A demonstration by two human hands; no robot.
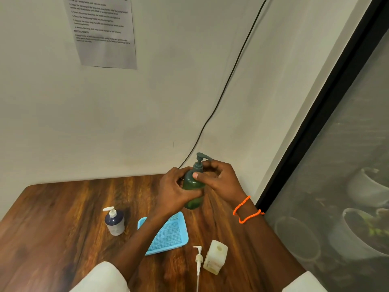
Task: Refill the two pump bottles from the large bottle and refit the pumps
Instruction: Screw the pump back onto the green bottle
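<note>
Green pump bottle (193, 191), smooth translucent plastic with a rounded body, is held above the far right part of a glossy wood-grain table (63, 207), close to the pale wall. Its long axis runs near upright, leaning a little, base toward the table and grey-green pump (200, 161) at the top, with the spout turned to the right. The left hand (174, 190) wraps the bottle's body; the right hand (219, 180) curls its fingers round the pump collar, thumb pressed on the bottle's shoulder. Two loops of orange beaded cord (245, 209) circle the right wrist.

Three bottles show in all. A dark blue round bottle (115, 221) with a white pump stands upright at centre left. A squarish, cream, cloudy plastic bottle (215, 259) stands open-necked near the front edge, and one loose white pump (198, 262) lies just beside it, its long dip tube pointing toward the camera. One light blue mesh-bottomed plastic tray (168, 234) lies between the bottles, partly under the left forearm.
</note>
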